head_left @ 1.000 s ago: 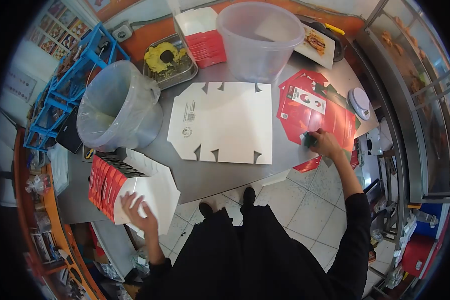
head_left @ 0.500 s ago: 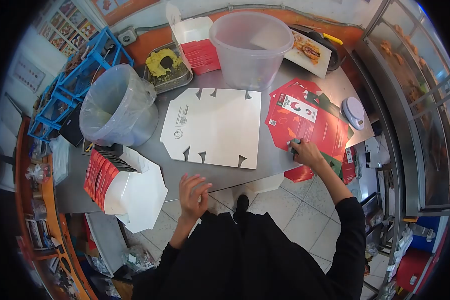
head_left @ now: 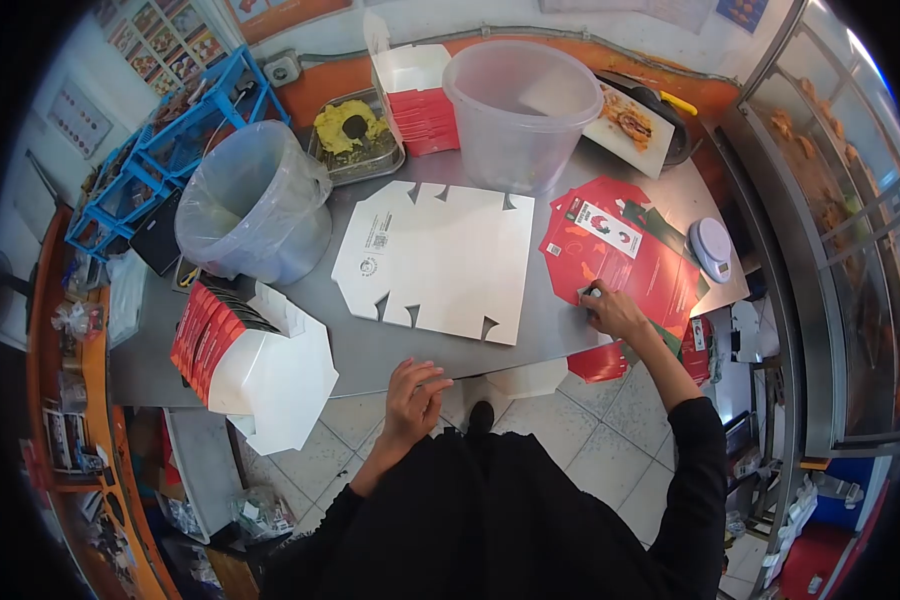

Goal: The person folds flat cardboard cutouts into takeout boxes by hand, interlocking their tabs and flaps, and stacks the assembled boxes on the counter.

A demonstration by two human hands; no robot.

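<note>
My right hand (head_left: 620,312) pinches a small dark object (head_left: 594,292) with a pale end. Its kind is too small to make out. The hand rests over the lower left part of the red printed cardboard sheets (head_left: 635,283), which bear a white label. My left hand (head_left: 411,405) is at the table's front edge, fingers apart and slightly curled, with nothing in it. Beyond it, flat white box blanks (head_left: 450,270) with notched edges lie on the metal table. To the left stands a set of nested, partly folded boxes (head_left: 285,375), red and white.
A lined bucket (head_left: 255,215) stands at left, a clear tub (head_left: 515,130) at the back. Behind are a tray of yellow mash (head_left: 350,165), red-and-white boxes (head_left: 425,118) and a board with food (head_left: 625,135). A scale (head_left: 711,245) sits right, beside a glass cabinet (head_left: 830,160).
The view has shifted a little, so the table's contents appear lower and further right. My left hand has moved slightly right. My right hand stays on the red sheets, holding the small object.
</note>
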